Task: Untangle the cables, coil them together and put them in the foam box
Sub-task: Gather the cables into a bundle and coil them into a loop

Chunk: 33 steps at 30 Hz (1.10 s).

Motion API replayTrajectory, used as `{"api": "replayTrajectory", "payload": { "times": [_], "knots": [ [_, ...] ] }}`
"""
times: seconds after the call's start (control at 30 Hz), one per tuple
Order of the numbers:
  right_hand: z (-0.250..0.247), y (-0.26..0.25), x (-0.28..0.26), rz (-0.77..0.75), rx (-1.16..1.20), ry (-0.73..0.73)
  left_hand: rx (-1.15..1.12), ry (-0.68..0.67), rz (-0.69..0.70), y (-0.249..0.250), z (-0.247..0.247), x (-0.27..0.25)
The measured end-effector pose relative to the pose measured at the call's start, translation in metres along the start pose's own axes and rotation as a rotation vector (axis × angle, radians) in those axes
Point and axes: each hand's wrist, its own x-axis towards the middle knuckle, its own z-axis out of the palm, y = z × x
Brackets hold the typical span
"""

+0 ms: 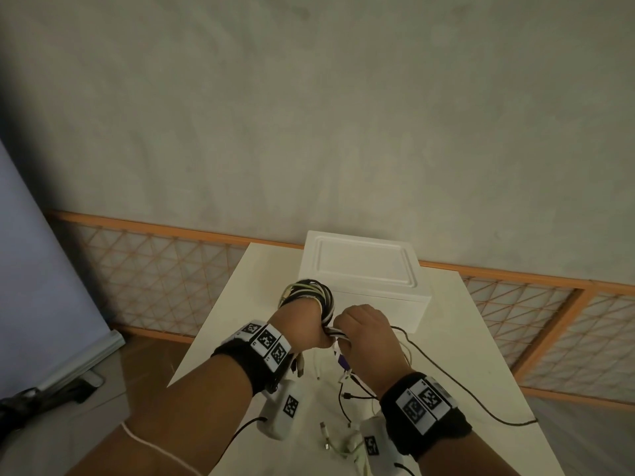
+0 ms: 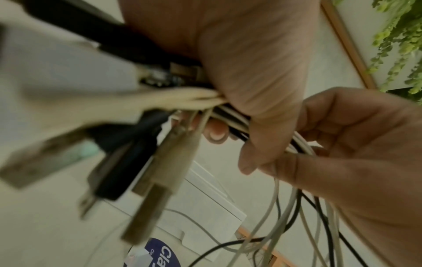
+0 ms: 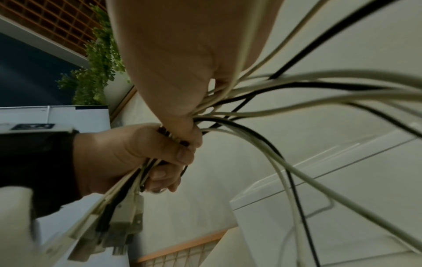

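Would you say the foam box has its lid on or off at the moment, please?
On. In the head view the lid sits flat on the foam box, closed, behind both hands; no cable is inside yet.

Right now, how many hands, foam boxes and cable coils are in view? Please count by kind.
Hands: 2, left hand and right hand
Foam box: 1
Cable coil: 1
Total: 4

White and black cables [image 1: 311,292] are seen before a white foam box [image 1: 364,269] at 12 o'clock. Black wristbands [image 1: 256,359] carry black-and-white square markers. An orange lattice fence [image 1: 154,269] is seen behind.
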Motion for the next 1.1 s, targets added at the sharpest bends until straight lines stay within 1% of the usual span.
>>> {"api": "replayTrajectory", "payload": {
  "times": [0.03,0.1,0.2,0.27,0.33,0.4,0.5,0.57,0.6,0.67,0.7,0.73,0.8,0.83,0.87,0.9,0.93,0.97,1.0,1.03,1.1],
  "knots": [
    [-0.001,-0.001,0.001,0.006,-0.009,-0.002,0.015,-0.018,-0.003,0.001,-0.001,0.000],
    [-0.001,-0.002,0.002,0.034,-0.022,-0.011,0.022,0.013,0.019,0.001,-0.002,-0.001],
    [0.001,-0.004,0.001,0.118,-0.113,-0.098,0.038,0.140,0.063,-0.002,0.000,-0.005],
    [0.003,-0.003,0.000,0.214,-0.133,-0.141,0.063,0.213,0.094,-0.004,-0.003,-0.009],
    [0.003,0.001,-0.004,0.293,-0.173,-0.221,0.105,0.246,0.103,-0.007,-0.008,-0.012],
    [0.002,0.007,-0.012,0.336,-0.223,-0.286,0.141,0.268,0.106,-0.011,-0.013,-0.014],
    [0.004,0.022,-0.034,0.447,-0.264,-0.435,0.171,0.301,0.111,-0.027,-0.017,-0.014],
    [0.006,0.033,-0.053,0.589,-0.231,-0.500,0.180,0.297,0.058,-0.044,-0.017,-0.012],
    [0.007,0.038,-0.062,0.660,-0.186,-0.505,0.182,0.289,0.029,-0.050,-0.016,-0.011],
    [0.008,0.046,-0.069,0.744,-0.165,-0.527,0.178,0.285,-0.007,-0.059,-0.012,-0.011],
    [0.006,0.051,-0.072,0.804,-0.167,-0.560,0.170,0.285,-0.010,-0.060,-0.012,-0.012],
    [0.006,0.059,-0.077,0.896,-0.145,-0.619,0.160,0.287,-0.016,-0.062,-0.013,-0.013],
    [0.004,0.076,-0.094,1.072,-0.085,-0.805,0.148,0.338,-0.048,-0.068,-0.020,-0.018],
    [0.004,0.087,-0.104,1.125,-0.085,-0.876,0.146,0.373,-0.060,-0.073,-0.025,-0.021],
    [0.004,0.097,-0.113,1.151,-0.116,-0.903,0.147,0.407,-0.064,-0.077,-0.031,-0.024],
    [0.002,0.102,-0.117,1.159,-0.172,-0.928,0.154,0.420,-0.066,-0.081,-0.035,-0.027],
    [-0.001,0.102,-0.114,1.135,-0.218,-0.947,0.159,0.415,-0.065,-0.082,-0.037,-0.029],
    [-0.005,0.097,-0.104,1.088,-0.228,-0.961,0.166,0.397,-0.056,-0.080,-0.038,-0.031],
    [-0.007,0.089,-0.090,1.021,-0.206,-0.944,0.177,0.380,-0.036,-0.075,-0.038,-0.031],
    [-0.010,0.079,-0.073,0.950,-0.155,-0.881,0.185,0.369,-0.014,-0.068,-0.037,-0.031],
    [-0.015,0.056,-0.038,0.763,0.011,-0.646,0.194,0.355,0.029,-0.052,-0.033,-0.033]
  ]
}}
